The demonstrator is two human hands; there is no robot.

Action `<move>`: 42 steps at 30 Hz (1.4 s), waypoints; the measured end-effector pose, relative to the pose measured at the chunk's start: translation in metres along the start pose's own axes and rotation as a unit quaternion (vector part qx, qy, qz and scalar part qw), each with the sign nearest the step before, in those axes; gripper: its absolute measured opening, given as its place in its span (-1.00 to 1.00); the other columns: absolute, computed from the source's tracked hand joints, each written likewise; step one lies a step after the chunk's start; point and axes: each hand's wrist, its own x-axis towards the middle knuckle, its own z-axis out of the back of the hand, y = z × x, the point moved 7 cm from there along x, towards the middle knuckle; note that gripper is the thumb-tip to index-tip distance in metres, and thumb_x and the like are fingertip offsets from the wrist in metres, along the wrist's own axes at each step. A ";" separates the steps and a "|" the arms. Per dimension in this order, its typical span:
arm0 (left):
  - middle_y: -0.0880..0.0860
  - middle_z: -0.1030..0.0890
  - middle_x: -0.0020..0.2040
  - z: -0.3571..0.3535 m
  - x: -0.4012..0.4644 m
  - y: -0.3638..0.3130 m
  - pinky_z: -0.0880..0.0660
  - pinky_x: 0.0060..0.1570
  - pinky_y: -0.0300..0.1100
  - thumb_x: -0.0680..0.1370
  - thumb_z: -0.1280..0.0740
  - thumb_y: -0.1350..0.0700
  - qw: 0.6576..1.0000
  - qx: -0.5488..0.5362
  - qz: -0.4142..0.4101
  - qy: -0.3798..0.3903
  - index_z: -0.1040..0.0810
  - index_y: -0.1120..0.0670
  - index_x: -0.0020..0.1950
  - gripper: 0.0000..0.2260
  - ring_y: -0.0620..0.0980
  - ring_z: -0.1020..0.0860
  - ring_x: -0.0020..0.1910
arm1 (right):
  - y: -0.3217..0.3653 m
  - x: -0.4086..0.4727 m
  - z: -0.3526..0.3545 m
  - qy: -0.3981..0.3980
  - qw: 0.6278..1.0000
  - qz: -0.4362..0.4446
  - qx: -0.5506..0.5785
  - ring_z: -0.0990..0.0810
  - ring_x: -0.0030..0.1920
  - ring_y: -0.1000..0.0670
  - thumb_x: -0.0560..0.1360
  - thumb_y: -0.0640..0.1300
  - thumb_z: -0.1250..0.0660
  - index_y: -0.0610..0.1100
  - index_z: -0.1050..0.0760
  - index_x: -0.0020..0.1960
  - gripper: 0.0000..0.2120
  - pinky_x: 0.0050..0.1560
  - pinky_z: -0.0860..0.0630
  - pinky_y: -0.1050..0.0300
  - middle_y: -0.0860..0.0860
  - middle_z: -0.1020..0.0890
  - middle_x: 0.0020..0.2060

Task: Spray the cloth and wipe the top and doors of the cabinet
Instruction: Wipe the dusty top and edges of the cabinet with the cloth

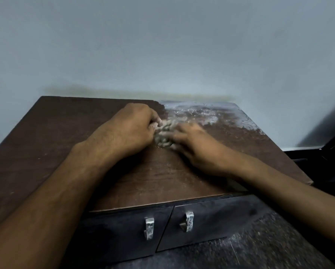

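A small bunched grey cloth [163,135] lies on the brown wooden cabinet top [162,177], near its middle. My left hand [131,129] pinches the cloth's left side with curled fingers. My right hand [193,141] lies over the cloth's right side with its fingers spread; it is blurred. A wet, shiny patch [207,113] covers the far right of the top. Below the front edge are two dark doors [211,216], each with a metal handle [149,228]. No spray bottle is in view.
A pale wall [162,45] rises right behind the cabinet. A dark object [333,158] stands to the right of the cabinet. Speckled dark floor [259,247] shows at the bottom right.
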 end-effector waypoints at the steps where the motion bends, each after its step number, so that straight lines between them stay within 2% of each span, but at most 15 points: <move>1: -0.01 -0.65 0.10 0.000 0.000 0.001 -0.39 0.05 -0.28 0.58 -0.27 0.18 1.000 0.000 0.001 -0.002 -0.67 0.00 0.13 -0.77 -0.05 -0.57 0.10 | 0.014 -0.004 -0.005 0.000 0.999 0.044 0.010 -0.36 0.16 -0.01 0.64 0.05 -0.12 0.09 -0.36 0.46 -0.60 0.21 -0.39 0.07 0.03 -0.45 0.27; 4: -0.02 -0.64 0.14 -0.001 0.001 0.001 -0.44 0.11 -0.25 0.59 -0.25 0.18 1.000 -0.004 0.000 0.011 -0.66 -0.01 0.14 -0.76 -0.07 -0.57 0.13 | 0.014 -0.005 -0.003 0.003 0.997 0.081 -0.010 -0.36 0.12 0.09 0.64 0.13 -0.05 0.09 -0.32 0.46 -0.58 0.11 -0.36 0.22 0.05 -0.46 0.23; 7: -0.02 -0.64 0.15 0.002 0.002 0.003 -0.49 0.16 -0.13 0.60 -0.25 0.17 1.000 -0.006 0.010 0.020 -0.66 -0.02 0.12 -0.77 -0.04 -0.56 0.12 | -0.018 0.018 0.009 -0.007 0.996 -0.025 -0.086 -0.40 0.20 -0.03 0.67 0.06 -0.06 -0.02 -0.29 0.51 -0.56 0.26 -0.39 0.00 -0.06 -0.47 0.23; 9: -0.02 -0.64 0.16 0.008 0.002 0.005 -0.48 0.16 -0.14 0.60 -0.26 0.17 1.000 -0.004 0.012 0.014 -0.66 -0.02 0.13 -0.77 -0.05 -0.56 0.14 | -0.016 0.027 0.006 0.022 0.994 -0.046 -0.101 -0.38 0.30 -0.09 0.68 0.00 -0.09 -0.05 -0.28 0.52 -0.57 0.35 -0.34 -0.02 -0.08 -0.45 0.31; 11: -0.03 -0.64 0.18 0.013 0.002 0.007 -0.46 0.16 -0.18 0.60 -0.25 0.18 1.000 -0.007 0.011 0.002 -0.66 -0.01 0.14 -0.76 -0.06 -0.56 0.16 | 0.013 0.017 0.001 0.030 0.998 0.007 -0.051 -0.37 0.30 -0.06 0.67 -0.01 -0.11 -0.03 -0.34 0.50 -0.59 0.37 -0.34 0.01 -0.07 -0.46 0.32; 15: -0.04 -0.65 0.16 0.017 0.001 0.012 -0.47 0.16 -0.20 0.59 -0.25 0.19 1.000 -0.015 0.012 -0.004 -0.67 0.02 0.12 -0.77 -0.09 -0.57 0.15 | 0.059 -0.030 -0.003 0.048 0.988 0.141 0.037 -0.37 0.25 0.10 0.63 0.11 -0.05 0.11 -0.34 0.47 -0.58 0.26 -0.32 0.29 0.09 -0.45 0.29; 18: -0.06 -0.65 0.16 0.016 0.001 0.014 -0.45 0.13 -0.24 0.60 -0.26 0.19 1.000 -0.015 0.013 0.003 -0.67 0.02 0.11 -0.78 -0.10 -0.57 0.14 | 0.026 -0.013 0.001 0.060 0.994 0.087 0.015 -0.36 0.21 0.13 0.64 0.11 -0.07 0.17 -0.29 0.49 -0.58 0.25 -0.41 0.22 0.10 -0.44 0.28; 21: -0.04 -0.66 0.15 0.017 0.001 0.013 -0.39 0.04 -0.28 0.60 -0.26 0.17 1.000 -0.009 0.017 0.007 -0.67 -0.01 0.11 -0.78 -0.09 -0.56 0.13 | -0.008 0.031 0.006 0.022 0.999 -0.002 -0.029 -0.41 0.28 -0.05 0.66 -0.03 -0.15 0.00 -0.34 0.50 -0.59 0.33 -0.38 -0.03 -0.08 -0.47 0.31; 23: -0.03 -0.67 0.13 0.020 0.002 0.013 -0.35 -0.04 -0.32 0.59 -0.26 0.18 1.000 -0.007 0.021 -0.001 -0.67 -0.02 0.11 -0.78 -0.10 -0.56 0.06 | 0.002 0.054 0.002 0.010 1.000 -0.003 -0.016 -0.46 0.30 -0.11 0.65 -0.10 -0.20 -0.09 -0.46 0.41 -0.66 0.34 -0.37 0.00 -0.12 -0.53 0.29; 26: -0.06 -0.66 0.09 0.025 0.001 0.018 -0.33 -0.17 -0.39 0.60 -0.26 0.17 0.999 -0.024 0.033 -0.009 -0.67 -0.03 0.10 -0.77 -0.17 -0.52 -0.03 | 0.052 0.050 -0.004 -0.006 0.996 0.075 0.050 -0.53 0.17 -0.11 0.60 -0.17 -0.29 -0.18 -0.61 0.19 -0.78 0.28 -0.42 0.03 -0.14 -0.62 0.14; 27: -0.07 -0.66 0.09 0.027 0.001 0.020 -0.34 -0.13 -0.37 0.60 -0.26 0.17 0.999 -0.026 0.034 -0.012 -0.67 -0.03 0.10 -0.78 -0.17 -0.53 -0.02 | 0.068 0.037 -0.006 -0.003 0.992 0.113 0.057 -0.49 0.18 -0.08 0.61 -0.13 -0.27 -0.15 -0.59 0.23 -0.75 0.29 -0.40 0.06 -0.13 -0.59 0.17; 30: -0.07 -0.66 0.11 0.030 -0.001 0.022 -0.36 -0.01 -0.32 0.60 -0.26 0.17 0.999 -0.032 0.034 -0.014 -0.67 -0.02 0.12 -0.78 -0.17 -0.54 0.02 | 0.075 -0.008 -0.004 0.052 0.985 0.157 0.050 -0.35 0.23 0.10 0.64 0.04 -0.12 0.14 -0.36 0.45 -0.62 0.21 -0.24 0.44 0.06 -0.44 0.31; 33: -0.07 -0.65 0.15 0.026 -0.002 0.020 -0.38 0.07 -0.32 0.60 -0.27 0.17 0.999 -0.029 0.031 -0.004 -0.66 0.01 0.14 -0.78 -0.13 -0.56 0.13 | 0.027 -0.026 0.010 0.070 0.996 0.057 0.022 -0.29 0.28 0.17 0.65 0.02 -0.14 0.26 -0.25 0.49 -0.58 0.30 -0.27 0.36 0.14 -0.37 0.34; 36: -0.07 -0.62 0.16 0.015 0.000 0.011 -0.40 0.09 -0.28 0.61 -0.27 0.15 0.999 -0.026 0.021 0.025 -0.65 -0.01 0.15 -0.79 -0.14 -0.54 0.09 | 0.007 -0.025 0.016 0.033 0.999 -0.031 -0.019 -0.29 0.33 0.08 0.66 -0.02 -0.14 0.11 -0.29 0.51 -0.58 0.41 -0.28 0.14 0.05 -0.39 0.37; 42: -0.09 -0.51 0.15 -0.001 0.001 0.004 -0.43 0.13 -0.22 0.61 -0.25 0.17 0.997 -0.008 0.008 0.073 -0.64 -0.06 0.17 -0.75 -0.11 -0.49 0.14 | 0.027 -0.043 0.008 0.047 0.996 0.074 0.032 -0.39 0.23 0.12 0.65 0.11 -0.08 0.12 -0.39 0.45 -0.60 0.25 -0.36 0.27 0.11 -0.45 0.25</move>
